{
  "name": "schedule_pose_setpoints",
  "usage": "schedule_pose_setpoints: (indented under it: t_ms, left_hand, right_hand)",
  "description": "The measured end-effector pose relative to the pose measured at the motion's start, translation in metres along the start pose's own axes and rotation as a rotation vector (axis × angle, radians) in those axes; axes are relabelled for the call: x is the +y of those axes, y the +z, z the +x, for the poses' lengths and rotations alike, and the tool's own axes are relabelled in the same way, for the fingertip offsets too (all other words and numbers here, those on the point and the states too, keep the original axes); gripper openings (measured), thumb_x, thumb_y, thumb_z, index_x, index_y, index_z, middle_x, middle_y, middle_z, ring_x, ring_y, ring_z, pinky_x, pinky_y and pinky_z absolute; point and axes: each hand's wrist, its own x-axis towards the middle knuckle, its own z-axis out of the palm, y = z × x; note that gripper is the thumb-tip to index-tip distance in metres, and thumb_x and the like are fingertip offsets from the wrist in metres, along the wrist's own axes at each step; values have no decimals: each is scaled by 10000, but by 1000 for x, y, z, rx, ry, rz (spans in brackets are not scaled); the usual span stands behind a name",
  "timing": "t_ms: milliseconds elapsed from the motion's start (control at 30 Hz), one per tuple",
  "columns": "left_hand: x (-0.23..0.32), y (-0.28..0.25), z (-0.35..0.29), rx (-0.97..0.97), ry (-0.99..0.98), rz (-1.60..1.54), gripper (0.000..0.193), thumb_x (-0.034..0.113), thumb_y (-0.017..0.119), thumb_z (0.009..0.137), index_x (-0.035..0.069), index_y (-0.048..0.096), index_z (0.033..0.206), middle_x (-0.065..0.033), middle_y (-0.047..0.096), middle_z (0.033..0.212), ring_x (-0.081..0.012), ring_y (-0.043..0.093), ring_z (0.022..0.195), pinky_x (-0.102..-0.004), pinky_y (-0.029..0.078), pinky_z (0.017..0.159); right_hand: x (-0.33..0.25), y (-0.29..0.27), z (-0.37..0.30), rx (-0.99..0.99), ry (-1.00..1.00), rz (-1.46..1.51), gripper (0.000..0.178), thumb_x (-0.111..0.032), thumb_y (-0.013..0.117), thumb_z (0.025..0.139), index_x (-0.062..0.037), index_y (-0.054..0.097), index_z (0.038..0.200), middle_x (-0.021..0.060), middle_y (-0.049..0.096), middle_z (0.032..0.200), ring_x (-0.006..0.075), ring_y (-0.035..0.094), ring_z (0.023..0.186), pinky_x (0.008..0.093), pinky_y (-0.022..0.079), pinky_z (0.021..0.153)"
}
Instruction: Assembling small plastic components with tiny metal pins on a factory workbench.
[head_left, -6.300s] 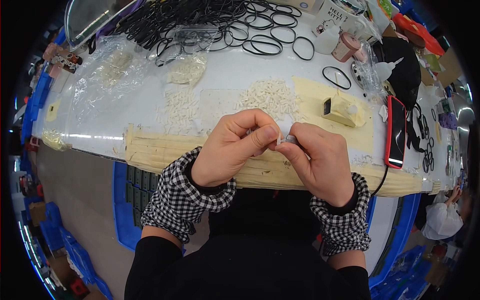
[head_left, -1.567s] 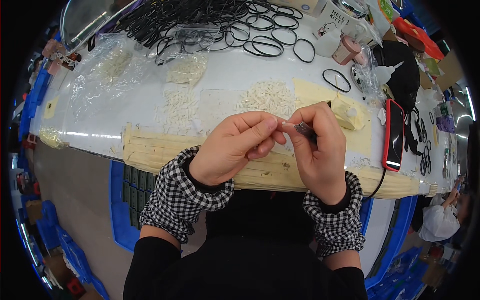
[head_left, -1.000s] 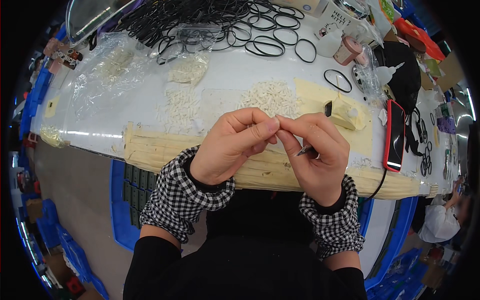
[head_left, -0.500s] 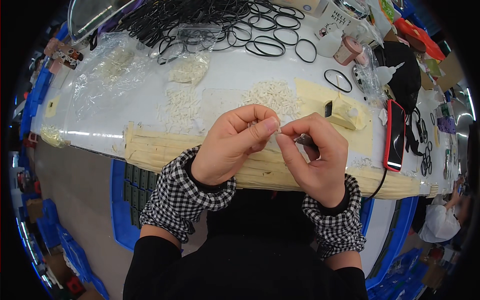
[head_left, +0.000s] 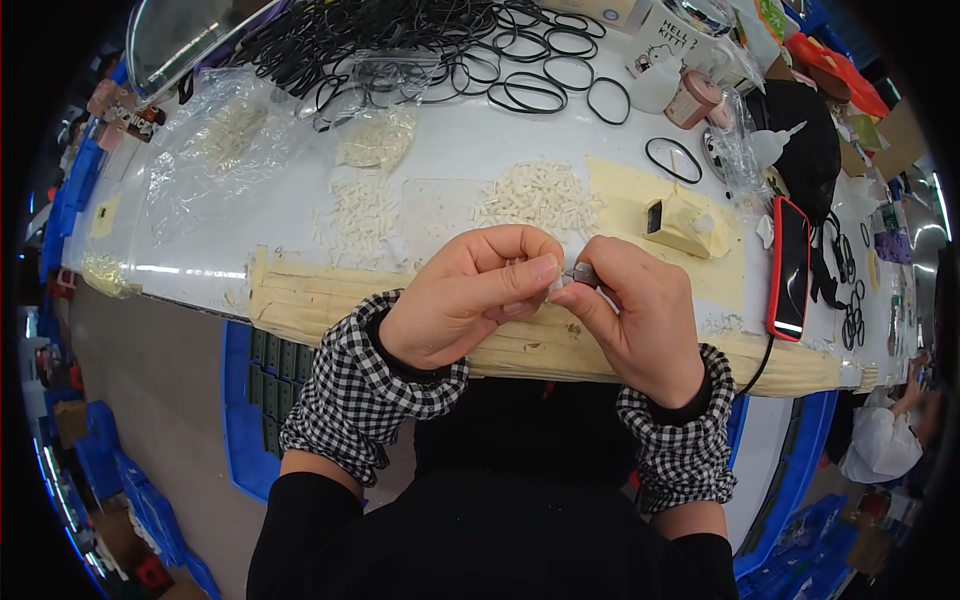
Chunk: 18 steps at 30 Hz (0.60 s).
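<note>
Over the table's taped front edge my two hands meet at the fingertips. My left hand [head_left: 475, 290] is closed in a pinch on a small white piece [head_left: 556, 285], mostly covered by the fingers. Thumb and forefinger of my right hand [head_left: 640, 315] are closed on a small grey metal tool [head_left: 584, 273]; its tip points at the white piece and its kind is hidden. Just beyond the hands lies a pile of small white tube-like pieces [head_left: 540, 195]. Another, looser spread of white pieces [head_left: 360, 212] lies to the left.
Black rubber rings [head_left: 530, 92] and a tangled black heap [head_left: 350, 40] fill the back. Clear plastic bags [head_left: 215, 140] lie left. To the right are a yellow taped block [head_left: 685, 225], a red-cased phone [head_left: 790, 270] with a cable, and a squeeze bottle [head_left: 775, 145]. Blue crates stand below the table.
My right hand has turned and brought the grey tool from within its fingers to the fingertips, against the white piece. The left hand keeps its pinch, nearly in place.
</note>
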Motion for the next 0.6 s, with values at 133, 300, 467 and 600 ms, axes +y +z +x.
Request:
schedule_pose_setpoints:
  t_ms: [133,300,467,600]
  left_hand:
    - [-1,0,0,-4,2,-2,134,183,577,947,52,579,974,52,514,820,-27,386,693,-174,328,621]
    - [1,2,1,4,-2,18,129,184,582,945,56,580,967,53,518,817,-25,392,697,-177,333,627]
    - [-1,0,0,-2,8,27,130,188,585,944,58,579,951,52,520,809,-24,395,695,-179,336,630]
    - [-1,0,0,-2,8,40,134,192,586,944,59,577,942,51,519,808,-24,396,697,-182,336,632]
  right_hand:
    - [0,0,-1,-6,6,-5,313,-346,692,809,-75,542,766,52,521,625,233,548,550,334,408,483]
    - [1,-2,-2,-9,-11,-13,311,-350,692,807,-78,547,768,48,512,620,230,547,548,332,409,480]
    - [1,-1,-3,4,-9,-11,313,-353,692,806,-79,548,763,42,511,618,226,547,544,330,409,476]
    - [2,-2,-3,-20,-12,-21,316,-356,689,810,-79,547,756,41,509,617,225,545,540,330,408,474]
